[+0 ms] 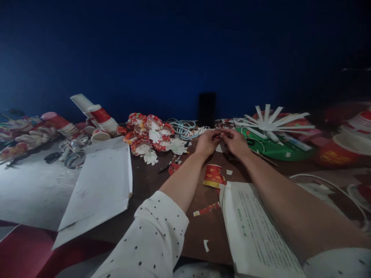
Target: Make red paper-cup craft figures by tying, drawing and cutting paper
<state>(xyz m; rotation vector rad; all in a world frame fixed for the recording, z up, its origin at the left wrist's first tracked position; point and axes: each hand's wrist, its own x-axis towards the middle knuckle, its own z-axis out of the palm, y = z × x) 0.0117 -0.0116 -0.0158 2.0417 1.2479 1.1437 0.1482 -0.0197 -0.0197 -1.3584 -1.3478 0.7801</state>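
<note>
Dark brown surface [150,181] under a deep blue wall [174,50]; white sleeve [150,235] with small black dots. Red paper cup piece [213,174] with gold marks and a gold edge, red and white paper flowers [152,135], red and white cups [100,116], a white paper star [271,122] over a green plate [275,150]. Plain white sheets [101,185], a white booklet [255,231] with green and grey print, light blue cord [184,128], a red bowl [336,154] with gold marks.

Two hands, left [206,143] and right [236,142]; one white envelope [100,185]; one printed booklet [255,231]; one white paper star [271,122].
</note>
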